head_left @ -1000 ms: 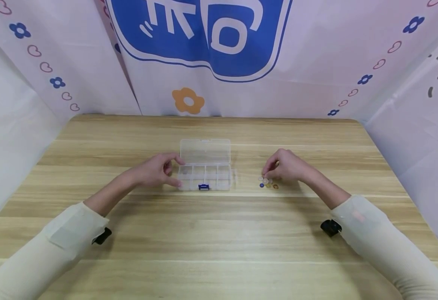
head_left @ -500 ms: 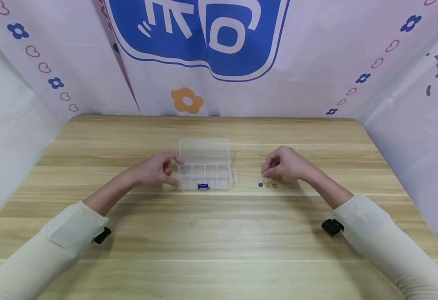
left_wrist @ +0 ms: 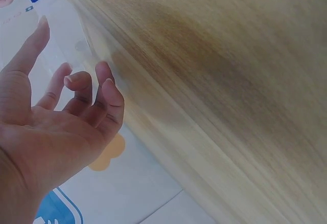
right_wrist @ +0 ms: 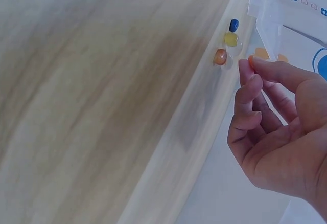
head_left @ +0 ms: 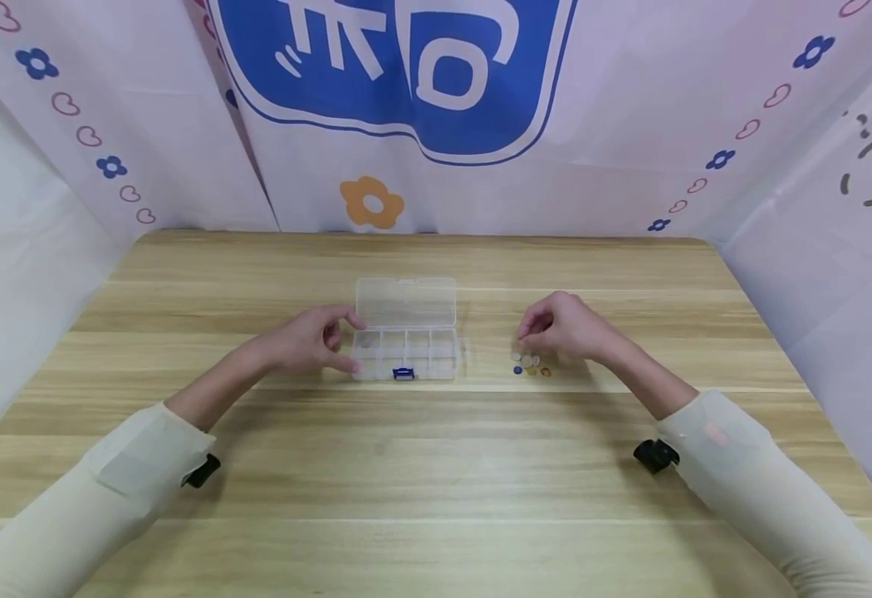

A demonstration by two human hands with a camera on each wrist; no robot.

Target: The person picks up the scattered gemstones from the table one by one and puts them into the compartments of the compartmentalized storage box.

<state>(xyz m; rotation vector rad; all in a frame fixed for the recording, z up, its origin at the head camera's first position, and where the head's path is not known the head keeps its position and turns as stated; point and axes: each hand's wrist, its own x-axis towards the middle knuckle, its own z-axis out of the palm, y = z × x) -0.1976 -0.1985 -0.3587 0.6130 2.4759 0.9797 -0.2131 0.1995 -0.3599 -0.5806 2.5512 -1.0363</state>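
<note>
Table [head_left: 376,482]: wood-grain top; printed white backdrop [head_left: 593,195] behind.
Clear box [head_left: 428,374]: on table, lid [head_left: 406,302] folded back; cut off in right wrist view.
Left hand [head_left: 309,339]: thumb and forefinger spread wide, holding box's left end.
Right hand [head_left: 566,326]: pinching orange bead [right_wrist: 251,60], discernible only in right wrist view.
Loose beads [head_left: 527,362]: right of box; clear ones indistinct.

My right fingers [right_wrist: 248,91] mostly hide a small orange piece [right_wrist: 251,60]; the faint grey speck [head_left: 366,343] in my clear rectangular plastic box [head_left: 406,329] is too small to tell; the head view crops my cream cloth sleeves [head_left: 92,498]
</note>
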